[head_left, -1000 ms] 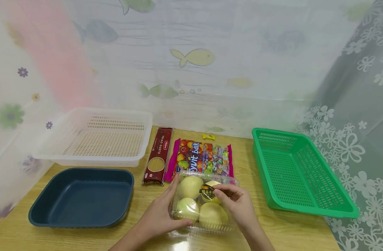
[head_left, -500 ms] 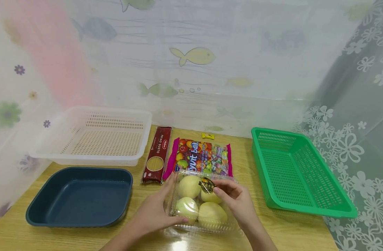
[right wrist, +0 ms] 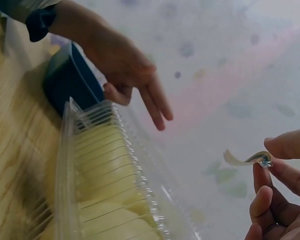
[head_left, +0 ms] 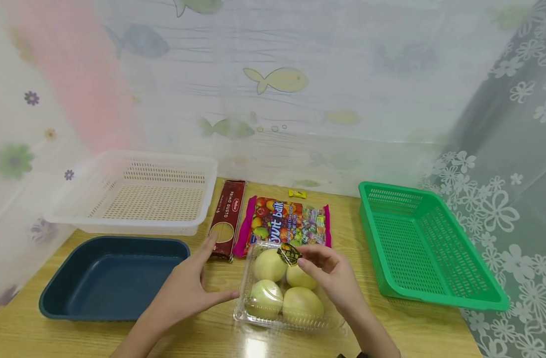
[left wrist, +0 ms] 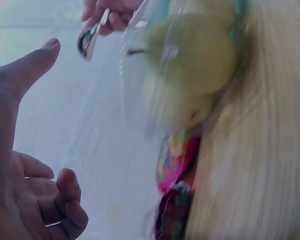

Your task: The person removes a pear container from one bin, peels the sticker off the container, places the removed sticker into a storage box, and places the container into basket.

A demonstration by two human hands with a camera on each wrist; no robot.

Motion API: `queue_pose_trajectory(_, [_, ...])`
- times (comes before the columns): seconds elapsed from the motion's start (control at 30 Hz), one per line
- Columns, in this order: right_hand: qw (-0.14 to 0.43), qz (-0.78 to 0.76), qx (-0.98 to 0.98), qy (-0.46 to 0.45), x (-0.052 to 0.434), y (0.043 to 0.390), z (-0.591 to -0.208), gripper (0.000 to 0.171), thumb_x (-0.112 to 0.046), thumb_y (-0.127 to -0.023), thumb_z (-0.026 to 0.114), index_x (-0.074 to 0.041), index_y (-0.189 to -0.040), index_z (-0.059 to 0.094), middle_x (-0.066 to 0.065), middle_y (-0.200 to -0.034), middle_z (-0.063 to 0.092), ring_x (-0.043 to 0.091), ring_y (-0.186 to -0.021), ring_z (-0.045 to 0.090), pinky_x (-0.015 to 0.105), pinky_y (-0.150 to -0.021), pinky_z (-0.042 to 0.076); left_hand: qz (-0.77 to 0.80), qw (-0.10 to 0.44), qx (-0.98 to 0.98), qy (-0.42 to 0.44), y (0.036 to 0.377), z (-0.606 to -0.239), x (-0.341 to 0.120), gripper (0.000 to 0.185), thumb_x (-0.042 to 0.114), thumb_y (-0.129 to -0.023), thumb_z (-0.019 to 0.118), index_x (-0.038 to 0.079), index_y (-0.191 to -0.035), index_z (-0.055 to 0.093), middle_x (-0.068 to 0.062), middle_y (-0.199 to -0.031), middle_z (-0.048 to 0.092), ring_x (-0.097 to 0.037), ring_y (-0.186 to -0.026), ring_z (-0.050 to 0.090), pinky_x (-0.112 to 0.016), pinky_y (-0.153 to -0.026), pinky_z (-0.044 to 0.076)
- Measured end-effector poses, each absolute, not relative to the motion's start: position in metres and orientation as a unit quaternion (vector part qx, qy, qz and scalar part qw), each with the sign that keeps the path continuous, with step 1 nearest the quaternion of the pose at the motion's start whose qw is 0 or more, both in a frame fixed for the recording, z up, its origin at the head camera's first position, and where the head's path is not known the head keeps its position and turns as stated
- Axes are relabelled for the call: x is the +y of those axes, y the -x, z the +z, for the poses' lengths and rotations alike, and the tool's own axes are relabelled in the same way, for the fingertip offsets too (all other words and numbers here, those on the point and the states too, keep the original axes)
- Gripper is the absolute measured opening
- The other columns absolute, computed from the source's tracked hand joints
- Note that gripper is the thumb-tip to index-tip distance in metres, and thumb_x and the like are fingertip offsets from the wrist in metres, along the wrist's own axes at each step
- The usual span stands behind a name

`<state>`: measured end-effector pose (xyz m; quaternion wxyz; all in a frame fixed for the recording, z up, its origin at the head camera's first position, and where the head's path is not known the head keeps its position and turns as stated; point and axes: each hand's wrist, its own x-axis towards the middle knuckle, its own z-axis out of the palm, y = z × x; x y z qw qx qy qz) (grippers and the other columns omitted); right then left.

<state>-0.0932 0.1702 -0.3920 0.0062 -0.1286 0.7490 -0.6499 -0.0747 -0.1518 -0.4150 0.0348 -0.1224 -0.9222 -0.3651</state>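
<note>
My right hand (head_left: 334, 277) pinches a black and gold sticker (head_left: 289, 254) between thumb and fingertips. In the right wrist view the sticker (right wrist: 247, 158) is curled and held apart from the container. Below it, a clear plastic container (head_left: 242, 309) with a ridged edge holds several pale yellow-green pears (head_left: 303, 305). In the left wrist view one pear (left wrist: 195, 55) shows its stem through the plastic. My left hand (head_left: 183, 288) is beside the container's left side, thumb and fingers spread, holding nothing.
Behind the container lie a fruit chews bag (head_left: 277, 223), a red spaghetti pack (head_left: 228, 211) and a small yellow packet (head_left: 297, 193). A dark blue tub (head_left: 107, 278) and a white basket (head_left: 161, 223) stand left, a green basket (head_left: 433, 293) right.
My left hand has let go of the container and moved left. My right hand has lifted the sticker from the lid, moving slightly up and left with it.
</note>
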Motion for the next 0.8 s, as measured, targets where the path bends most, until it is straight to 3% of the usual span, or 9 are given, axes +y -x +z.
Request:
queue_pose_trajectory(0.07, [0.004, -0.649, 0.748, 0.139, 0.169, 0.095, -0.39, 0.025, -0.004, -0.099, 0.073, 0.007, -0.122, 0.073, -0.002, -0.105, 0.071, 0.013, -0.096, 0.066, 0.024, -0.082, 0.056, -0.364, 0.041, -0.924, 0.107, 0.075, -0.412, -0.164, 0.125, 0.069, -0.076, 0.087, 0.03, -0.172, 0.017, -0.012, -0.153, 0.056, -0.023, -0.091, 0.072, -0.037, -0.075, 0.06])
queue_pose_trajectory(0.1, [0.003, -0.647, 0.748, 0.143, 0.169, 0.096, -0.389, 0.025, -0.003, -0.099, 0.072, 0.007, -0.122, 0.073, -0.002, -0.105, 0.071, 0.013, -0.096, 0.065, 0.024, -0.082, 0.055, -0.365, 0.045, -0.925, 0.1, 0.075, -0.41, -0.171, 0.124, 0.066, -0.077, 0.088, 0.031, -0.172, 0.017, -0.01, -0.138, 0.062, -0.016, -0.076, 0.066, -0.032, -0.065, 0.056])
queue_pose_trajectory(0.17, [0.001, -0.646, 0.749, 0.15, 0.169, 0.098, -0.388, 0.026, -0.003, -0.099, 0.072, 0.007, -0.123, 0.073, -0.002, -0.104, 0.071, 0.012, -0.095, 0.065, 0.024, -0.081, 0.055, -0.365, 0.051, -0.926, 0.084, 0.074, -0.406, -0.185, 0.12, 0.062, -0.078, 0.089, 0.032, -0.171, 0.019, -0.005, -0.107, 0.059, -0.009, -0.056, 0.044, -0.026, -0.05, 0.04])
queue_pose_trajectory(0.23, [0.005, -0.647, 0.747, 0.151, 0.168, 0.101, -0.387, 0.026, -0.003, -0.099, 0.072, 0.006, -0.123, 0.073, -0.001, -0.104, 0.071, 0.012, -0.095, 0.065, 0.024, -0.081, 0.055, -0.356, 0.062, -0.93, 0.069, 0.074, -0.404, -0.201, 0.117, 0.059, -0.081, 0.089, 0.03, -0.171, 0.021, -0.004, -0.087, 0.049, -0.009, -0.056, 0.043, -0.027, -0.049, 0.038])
queue_pose_trajectory(0.43, [0.018, -0.644, 0.749, 0.155, 0.166, 0.109, -0.381, 0.028, -0.006, -0.099, 0.074, 0.005, -0.125, 0.073, 0.0, -0.106, 0.071, 0.013, -0.097, 0.066, 0.024, -0.082, 0.056, -0.321, 0.076, -0.944, 0.013, 0.068, -0.402, -0.25, 0.114, 0.055, -0.086, 0.086, 0.031, -0.172, 0.015, -0.002, -0.071, 0.048, -0.012, -0.055, 0.042, -0.029, -0.048, 0.035])
queue_pose_trajectory(0.67, [0.028, -0.635, 0.753, 0.169, 0.161, 0.116, -0.373, 0.029, -0.007, -0.099, 0.074, 0.005, -0.126, 0.072, 0.005, -0.109, 0.073, 0.013, -0.099, 0.067, 0.025, -0.087, 0.057, -0.294, 0.053, -0.953, -0.06, 0.058, -0.406, -0.303, 0.112, 0.058, -0.092, 0.079, 0.026, -0.172, 0.008, -0.007, -0.08, 0.051, -0.016, -0.053, 0.042, -0.031, -0.047, 0.033])
queue_pose_trajectory(0.73, [0.038, -0.644, 0.744, 0.173, 0.159, 0.119, -0.372, 0.03, -0.006, -0.1, 0.073, 0.006, -0.127, 0.071, 0.004, -0.109, 0.073, 0.013, -0.099, 0.068, 0.026, -0.088, 0.058, -0.304, 0.058, -0.948, -0.07, 0.055, -0.409, -0.315, 0.111, 0.055, -0.093, 0.078, 0.024, -0.172, 0.007, -0.018, -0.106, 0.063, -0.018, -0.051, 0.04, -0.032, -0.045, 0.032])
queue_pose_trajectory(0.8, [0.046, -0.657, 0.73, 0.18, 0.157, 0.122, -0.371, 0.032, -0.005, -0.1, 0.072, 0.008, -0.129, 0.069, 0.0, -0.109, 0.072, 0.012, -0.099, 0.068, 0.026, -0.089, 0.058, -0.317, 0.069, -0.943, -0.081, 0.052, -0.412, -0.326, 0.111, 0.053, -0.094, 0.079, 0.024, -0.172, 0.005, -0.027, -0.145, 0.055, -0.019, -0.048, 0.037, -0.033, -0.044, 0.032])
